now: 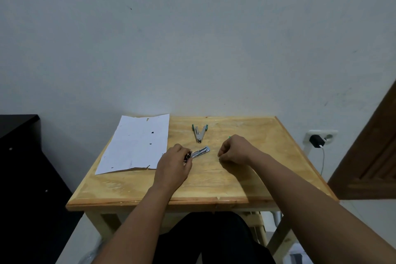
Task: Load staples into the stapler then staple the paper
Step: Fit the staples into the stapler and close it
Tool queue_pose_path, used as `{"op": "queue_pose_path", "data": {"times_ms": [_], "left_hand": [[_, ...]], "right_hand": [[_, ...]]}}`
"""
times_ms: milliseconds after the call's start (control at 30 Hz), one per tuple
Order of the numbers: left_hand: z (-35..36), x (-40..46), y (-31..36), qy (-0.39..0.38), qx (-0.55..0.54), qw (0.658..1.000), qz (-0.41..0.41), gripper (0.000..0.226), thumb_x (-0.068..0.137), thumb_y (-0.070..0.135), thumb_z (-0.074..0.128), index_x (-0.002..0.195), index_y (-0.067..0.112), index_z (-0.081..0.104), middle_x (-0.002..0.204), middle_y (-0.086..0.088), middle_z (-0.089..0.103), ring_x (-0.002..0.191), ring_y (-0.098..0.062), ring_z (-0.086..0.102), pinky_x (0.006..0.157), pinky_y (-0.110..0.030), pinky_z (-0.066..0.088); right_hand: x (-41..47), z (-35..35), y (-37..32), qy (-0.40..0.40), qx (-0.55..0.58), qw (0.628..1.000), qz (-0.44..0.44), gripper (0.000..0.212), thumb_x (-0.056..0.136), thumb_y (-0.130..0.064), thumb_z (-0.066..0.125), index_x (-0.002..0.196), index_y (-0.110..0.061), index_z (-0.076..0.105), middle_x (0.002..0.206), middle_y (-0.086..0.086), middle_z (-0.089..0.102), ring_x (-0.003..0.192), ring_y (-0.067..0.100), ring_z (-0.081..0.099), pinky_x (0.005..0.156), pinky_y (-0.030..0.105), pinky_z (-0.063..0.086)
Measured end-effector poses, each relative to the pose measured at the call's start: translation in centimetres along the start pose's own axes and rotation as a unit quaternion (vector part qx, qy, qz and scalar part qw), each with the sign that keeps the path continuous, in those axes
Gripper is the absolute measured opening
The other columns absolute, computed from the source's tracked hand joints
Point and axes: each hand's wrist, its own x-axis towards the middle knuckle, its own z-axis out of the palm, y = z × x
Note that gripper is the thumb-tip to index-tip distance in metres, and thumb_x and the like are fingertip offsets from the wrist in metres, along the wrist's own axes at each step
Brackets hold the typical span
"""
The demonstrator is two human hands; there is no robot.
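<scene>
A small metal stapler (199,133) with green ends lies opened in a V at the back middle of the wooden table (214,186). White paper (137,146) with small dark marks lies flat at the back left. My left hand (174,164) grips the near end of a shiny silver strip of staples (201,152), which points right and away on the table. To its right, my right hand (234,150) rests on the table with fingers curled; I see nothing in it. A tiny green bit (229,136) shows at that hand's far edge.
The table stands against a pale wall. A black cabinet (19,156) is at the left. A wall socket with a black charger (317,140) and white cable is at the right, beside a brown wooden door (368,161).
</scene>
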Motion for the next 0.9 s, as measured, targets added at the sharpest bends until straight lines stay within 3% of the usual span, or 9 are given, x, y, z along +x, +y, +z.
{"op": "queue_pose_path", "data": {"times_ms": [133,233,333,433,567,733,833,900], "left_hand": [[0.2,0.0,-0.1,0.014,0.038,0.999,0.004,0.032,0.094,0.033,0.070,0.125,0.022,0.070,0.106,0.004,0.070,0.093,-0.020,0.063,0.078,-0.039,0.054],[0.2,-0.1,-0.2,0.025,0.039,0.999,0.012,0.039,0.093,0.033,0.071,0.131,0.023,0.067,0.108,0.005,0.071,0.094,-0.020,0.064,0.080,-0.040,0.052],[0.2,-0.2,-0.2,0.029,0.030,0.999,0.017,0.043,0.093,0.034,0.070,0.134,0.024,0.064,0.112,0.005,0.071,0.096,-0.019,0.064,0.080,-0.039,0.052],[0.0,-0.2,-0.1,0.030,0.014,0.999,0.023,0.046,0.092,0.034,0.069,0.136,0.024,0.062,0.114,0.005,0.069,0.098,-0.018,0.063,0.081,-0.039,0.053],[-0.7,-0.5,0.5,0.089,0.001,0.996,0.028,0.046,0.089,0.026,0.068,0.134,0.023,0.060,0.119,0.003,0.062,0.107,-0.019,0.054,0.083,-0.037,0.050],[-0.3,-0.8,3.2,0.141,0.014,0.985,0.099,0.041,0.084,0.009,0.069,0.123,0.018,0.066,0.122,-0.005,0.057,0.112,-0.029,0.051,0.089,-0.042,0.046],[1.1,0.7,7.1,0.091,-0.056,0.986,0.130,0.032,0.090,0.009,0.064,0.121,0.019,0.065,0.120,-0.001,0.054,0.114,-0.022,0.050,0.093,-0.035,0.048],[2.1,2.2,9.3,0.052,-0.126,0.986,0.097,0.028,0.097,0.012,0.058,0.123,0.022,0.062,0.120,0.006,0.051,0.114,-0.010,0.051,0.092,-0.025,0.048]], "right_hand": [[0.1,-0.7,0.6,0.022,0.046,0.999,-0.017,0.003,0.087,-0.022,0.082,0.087,-0.024,0.080,0.092,-0.005,0.076,0.094,0.015,0.068,0.089,0.038,0.058],[0.1,-1.1,1.8,0.144,0.095,0.985,-0.013,0.008,0.092,-0.018,0.074,0.089,-0.025,0.076,0.094,-0.003,0.074,0.094,0.016,0.069,0.083,0.033,0.057],[0.0,-0.8,3.5,0.245,0.058,0.968,0.015,0.021,0.095,-0.024,0.067,0.114,-0.022,0.073,0.114,0.002,0.071,0.096,0.016,0.064,0.074,0.029,0.048],[0.1,0.1,5.3,0.220,-0.044,0.974,0.019,0.050,0.096,-0.041,0.064,0.143,-0.024,0.059,0.133,0.004,0.058,0.114,0.022,0.060,0.084,0.035,0.054],[0.4,1.5,6.4,0.239,-0.104,0.965,0.000,0.046,0.099,-0.045,0.062,0.139,-0.022,0.065,0.126,0.004,0.061,0.109,0.022,0.057,0.085,0.039,0.055],[0.8,1.3,6.5,0.278,-0.037,0.960,0.007,0.040,0.097,-0.040,0.066,0.133,-0.022,0.067,0.120,-0.002,0.064,0.096,0.015,0.062,0.069,0.030,0.049],[0.7,1.1,6.8,0.299,0.074,0.951,0.021,0.040,0.093,-0.035,0.071,0.132,-0.026,0.066,0.123,-0.003,0.067,0.103,0.014,0.065,0.073,0.032,0.057],[0.5,1.0,7.1,0.317,0.178,0.931,0.023,0.041,0.091,-0.030,0.073,0.131,-0.026,0.066,0.122,-0.003,0.068,0.104,0.012,0.065,0.076,0.032,0.061]]}}
